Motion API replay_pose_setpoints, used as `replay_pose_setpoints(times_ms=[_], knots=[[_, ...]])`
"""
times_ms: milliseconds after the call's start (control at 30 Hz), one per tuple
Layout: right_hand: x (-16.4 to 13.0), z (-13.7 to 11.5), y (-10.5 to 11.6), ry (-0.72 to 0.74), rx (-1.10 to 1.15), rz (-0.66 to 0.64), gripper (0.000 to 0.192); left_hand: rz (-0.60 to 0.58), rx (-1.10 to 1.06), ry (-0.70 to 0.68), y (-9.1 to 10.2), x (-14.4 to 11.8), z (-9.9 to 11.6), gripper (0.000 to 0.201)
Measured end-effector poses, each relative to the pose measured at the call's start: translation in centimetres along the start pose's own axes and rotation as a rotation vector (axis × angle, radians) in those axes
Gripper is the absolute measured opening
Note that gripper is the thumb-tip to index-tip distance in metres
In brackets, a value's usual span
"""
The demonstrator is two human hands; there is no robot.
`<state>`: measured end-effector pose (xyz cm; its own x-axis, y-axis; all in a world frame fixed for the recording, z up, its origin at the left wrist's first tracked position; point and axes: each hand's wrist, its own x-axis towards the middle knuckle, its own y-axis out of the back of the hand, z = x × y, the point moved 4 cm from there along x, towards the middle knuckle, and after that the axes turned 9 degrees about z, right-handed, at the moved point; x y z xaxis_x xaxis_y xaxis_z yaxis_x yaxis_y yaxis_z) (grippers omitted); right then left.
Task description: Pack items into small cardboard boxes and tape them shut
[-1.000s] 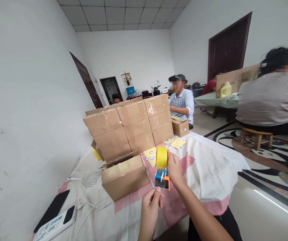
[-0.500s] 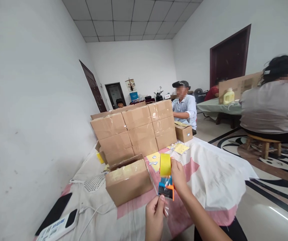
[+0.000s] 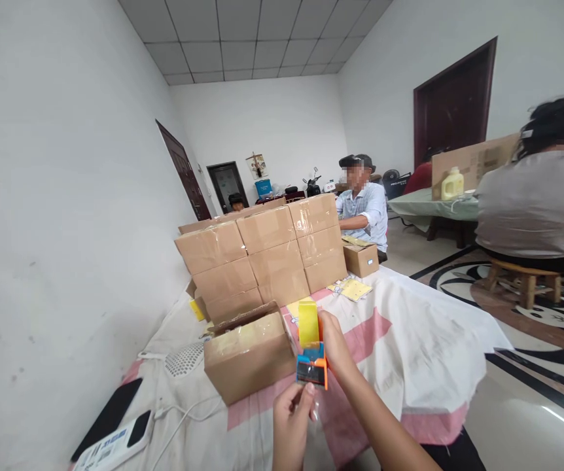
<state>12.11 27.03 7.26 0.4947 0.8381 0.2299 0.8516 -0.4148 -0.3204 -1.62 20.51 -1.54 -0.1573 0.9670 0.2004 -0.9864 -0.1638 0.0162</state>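
My right hand (image 3: pixel 335 347) grips a tape dispenser (image 3: pixel 311 363) with an orange and blue body and a yellow roll of tape (image 3: pixel 308 322) on top. It is held above the table, just right of a taped cardboard box (image 3: pixel 247 356). My left hand (image 3: pixel 292 418) is below the dispenser and pinches the free end of the clear tape between thumb and fingers.
A stack of sealed cardboard boxes (image 3: pixel 262 255) stands behind on the cloth-covered table (image 3: pixel 409 347). A small open box (image 3: pixel 360 258) and yellow sheets (image 3: pixel 353 289) lie further back. Phones (image 3: pixel 110 418) and a white cable lie at left. Other people sit at the far end and at right.
Both hands with the dispenser have shifted slightly left and lower, closer to the near box. The stretch of tape between dispenser and left hand is shorter.
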Motion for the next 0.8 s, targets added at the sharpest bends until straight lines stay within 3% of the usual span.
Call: replay_pose_setpoints(times_ms=[100,200,267,367,567,800], knots=[[-0.2,0.1,-0.2,-0.021,0.052,-0.174,0.032,0.024,-0.009,0.016,0.1,0.1,-0.3,0.062],[-0.2,-0.1,-0.2,0.210,-0.001,-0.379,0.024,0.065,-0.033,0.040,0.3,0.2,-0.4,0.065],[0.0,0.2,0.1,0.325,-0.062,-0.433,0.021,0.076,-0.038,0.046,0.5,0.2,-0.3,0.065],[0.2,0.7,0.4,0.330,-0.030,-0.401,0.026,0.063,-0.031,0.050,0.5,-0.2,0.4,0.063],[0.1,0.5,0.2,0.118,0.093,-0.226,0.038,0.038,-0.040,0.036,0.2,-0.8,1.9,0.059],[-0.3,0.7,0.2,0.007,0.126,-0.134,0.043,0.079,-0.100,0.031,0.2,-1.2,1.3,0.058]])
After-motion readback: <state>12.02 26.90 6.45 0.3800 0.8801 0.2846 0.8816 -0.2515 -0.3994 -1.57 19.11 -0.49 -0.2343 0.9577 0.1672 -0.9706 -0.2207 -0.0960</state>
